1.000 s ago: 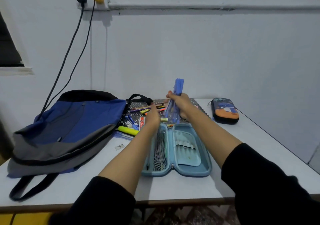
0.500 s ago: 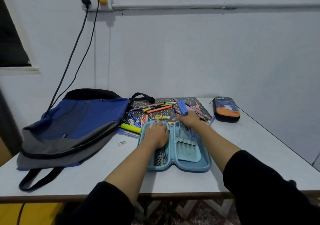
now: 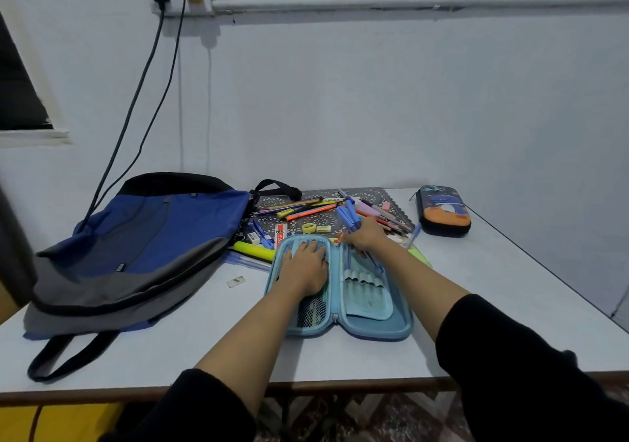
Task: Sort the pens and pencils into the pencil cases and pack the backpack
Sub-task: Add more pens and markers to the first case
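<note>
A light blue pencil case (image 3: 371, 326) lies open flat in front of me on the table. My left hand (image 3: 306, 268) rests palm down, fingers straight, on its left mesh half. My right hand (image 3: 366, 235) grips a bunch of blue pens (image 3: 349, 215), their caps pointing up and their lower ends reaching into the elastic loops of the right half. Behind the case, several pens, pencils and erasers (image 3: 306, 212) lie scattered on a patterned notebook. A blue and grey backpack (image 3: 136, 247) lies flat at the left. A dark pencil case (image 3: 444, 215) with an orange picture sits shut at the right.
A yellow highlighter (image 3: 253, 250) lies between the backpack and the open case. A small white scrap (image 3: 236, 281) lies on the table (image 3: 493, 271). Two cables (image 3: 136, 108) run from a wall socket down behind the backpack. The wall stands close behind the table.
My right hand came down from mid-air with the blue pens to the right half of the open case. My left hand moved back from the pile onto the mesh half.
</note>
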